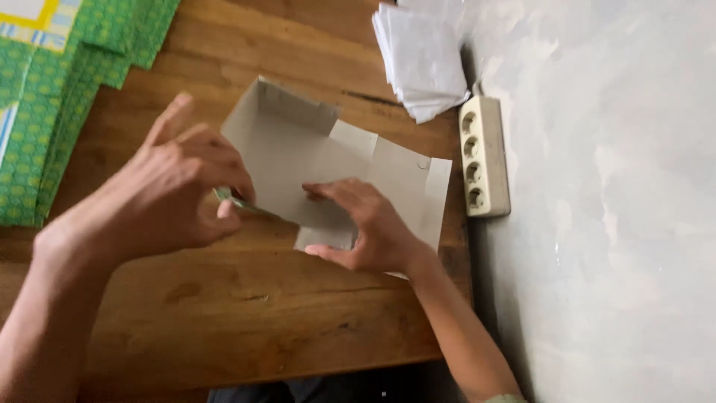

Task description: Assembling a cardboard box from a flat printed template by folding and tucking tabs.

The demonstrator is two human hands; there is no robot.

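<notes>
A stack of green patterned cardboard sheets (pixel 45 112) is seen at the counter's (pixel 246 313) left edge. A side flap of the grey unfolded box (pixel 298 149) at mid-counter is pinched by the left hand (pixel 175 186); its base is pressed flat by the right hand (pixel 365 224), grip spread. White folded papers (pixel 421 56) and a power strip (pixel 483 157) lie rightward.

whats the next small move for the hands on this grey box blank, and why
Probably raise the side wall that the left hand pinches by its edge, up to meet the far wall, which already stands. The cardboard box blank is only partly folded: its right flaps lie flat on the wooden table. The right hand presses the base flat, so it should stay there.
</notes>
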